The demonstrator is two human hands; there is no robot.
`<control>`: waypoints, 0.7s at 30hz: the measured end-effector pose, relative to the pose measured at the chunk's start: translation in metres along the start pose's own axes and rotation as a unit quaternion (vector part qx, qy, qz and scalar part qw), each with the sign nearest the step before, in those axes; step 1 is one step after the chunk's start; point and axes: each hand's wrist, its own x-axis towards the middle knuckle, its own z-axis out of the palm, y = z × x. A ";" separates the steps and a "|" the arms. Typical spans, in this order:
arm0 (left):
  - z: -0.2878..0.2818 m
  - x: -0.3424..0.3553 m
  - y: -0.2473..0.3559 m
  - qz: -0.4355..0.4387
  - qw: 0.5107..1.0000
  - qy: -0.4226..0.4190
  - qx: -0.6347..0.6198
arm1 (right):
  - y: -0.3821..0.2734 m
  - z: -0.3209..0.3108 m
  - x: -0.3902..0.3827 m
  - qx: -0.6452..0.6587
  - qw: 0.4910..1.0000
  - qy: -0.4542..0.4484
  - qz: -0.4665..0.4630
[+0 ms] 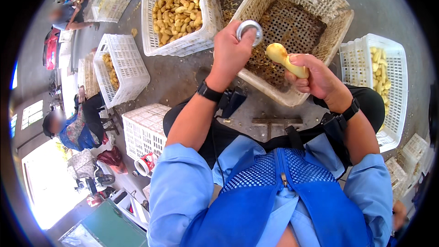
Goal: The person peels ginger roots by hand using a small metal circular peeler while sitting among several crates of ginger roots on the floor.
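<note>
My left hand is closed around a round silver metal ring, its thumb lying across the ring's opening. Opposite it, my right hand grips a knobbly yellow ginger root by its lower end, the rounder end tilted up toward the ring. A small gap shows between root and ring. Both hands are over a dirty white slatted crate, which has brown scraps on its perforated bottom. Black bands circle both wrists.
A crate heaped with ginger stands at the far left of the work crate. Another white crate with paler ginger is by my right knee. More crates stand leftward, near a seated person and a second person.
</note>
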 end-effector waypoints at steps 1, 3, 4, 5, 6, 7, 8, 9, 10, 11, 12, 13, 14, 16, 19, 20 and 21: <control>0.001 -0.005 0.010 -0.011 0.999 -0.014 -0.044 | 0.000 0.002 -0.001 -0.016 1.000 0.004 -0.009; 0.006 -0.009 0.007 0.034 0.996 -0.067 -0.039 | 0.001 0.006 -0.001 -0.049 0.998 0.011 -0.027; 0.006 -0.005 0.001 0.052 0.996 -0.066 -0.014 | 0.001 0.005 0.001 -0.049 0.999 0.017 -0.013; 0.005 -0.002 -0.005 0.070 0.995 -0.065 0.011 | 0.004 0.002 0.003 -0.049 0.999 0.023 0.002; 0.000 -0.003 -0.010 0.053 0.990 -0.030 0.126 | 0.005 0.001 0.005 -0.048 0.998 0.030 0.016; -0.001 -0.002 -0.008 0.050 0.994 -0.019 0.097 | 0.003 0.003 0.003 -0.049 0.998 0.030 0.007; -0.001 -0.002 -0.006 0.046 0.997 -0.008 0.069 | 0.000 0.006 0.000 -0.050 0.998 0.030 -0.003; -0.001 -0.001 -0.003 0.042 0.998 0.003 0.040 | -0.001 0.008 -0.001 -0.051 0.998 0.031 -0.012; 0.001 -0.003 0.004 0.053 0.999 -0.003 0.013 | -0.002 0.004 0.001 -0.048 0.998 0.020 -0.018; 0.005 -0.005 0.009 0.062 0.998 -0.010 -0.001 | 0.000 0.004 0.001 -0.057 0.998 0.020 -0.019; 0.010 -0.009 0.013 0.070 0.997 -0.018 -0.014 | 0.002 0.004 0.000 -0.065 0.998 0.020 -0.019; 0.013 -0.012 0.016 0.078 0.996 -0.018 -0.026 | 0.001 0.007 0.000 -0.079 0.997 0.014 -0.016; 0.016 -0.010 0.009 0.076 0.996 -0.028 -0.039 | 0.001 0.007 -0.002 -0.071 0.997 -0.006 -0.005; 0.019 -0.007 0.002 0.060 0.996 -0.035 -0.048 | 0.000 0.007 -0.001 -0.063 0.997 -0.033 0.006; 0.022 -0.008 -0.003 0.048 0.996 -0.035 -0.071 | -0.004 0.013 -0.003 -0.053 0.998 -0.034 -0.008; 0.023 -0.008 -0.004 0.045 0.995 -0.032 -0.080 | -0.005 0.015 -0.004 -0.051 0.998 -0.028 -0.016; 0.024 -0.009 -0.005 0.042 0.996 -0.024 -0.081 | -0.005 0.014 -0.004 -0.054 0.998 -0.022 -0.039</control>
